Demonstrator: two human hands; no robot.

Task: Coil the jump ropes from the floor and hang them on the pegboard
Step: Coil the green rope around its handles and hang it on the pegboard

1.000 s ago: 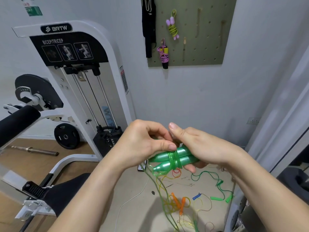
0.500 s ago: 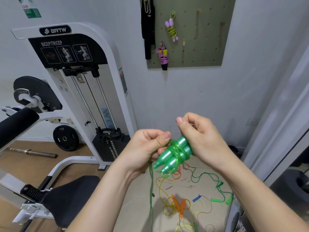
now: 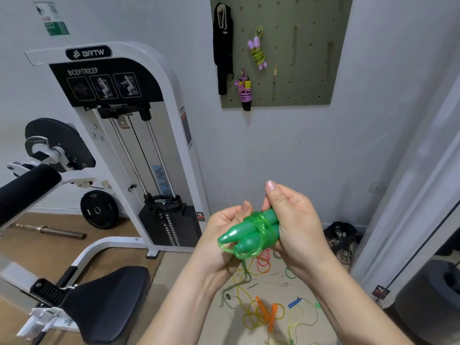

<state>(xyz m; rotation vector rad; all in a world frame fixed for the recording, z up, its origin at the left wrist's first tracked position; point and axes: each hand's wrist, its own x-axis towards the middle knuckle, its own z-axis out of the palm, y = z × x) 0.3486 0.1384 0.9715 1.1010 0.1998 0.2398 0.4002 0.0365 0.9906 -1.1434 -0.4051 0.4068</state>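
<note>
while the right hand (image 3: 296, 225) curls round the rear ends of the paired green handles (image 3: 231, 236), the left hand (image 3: 221, 235) pinches the green cord (image 3: 261, 220) wound about them. the handles are held in the air below the pegboard (image 3: 298, 70), above loose ropes (image 3: 272, 311) on the floor (image 3: 174, 277).

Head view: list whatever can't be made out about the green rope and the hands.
All head view.
- Green rope: handles' rear ends hidden inside the right hand.
- Left hand: fingers hidden behind the handles; only the thumb shows.
- Rope's loose tail: blurred below the hands, end lost.
- Floor ropes: cut off by the bottom edge.
- Pegboard: top cut off.
</note>
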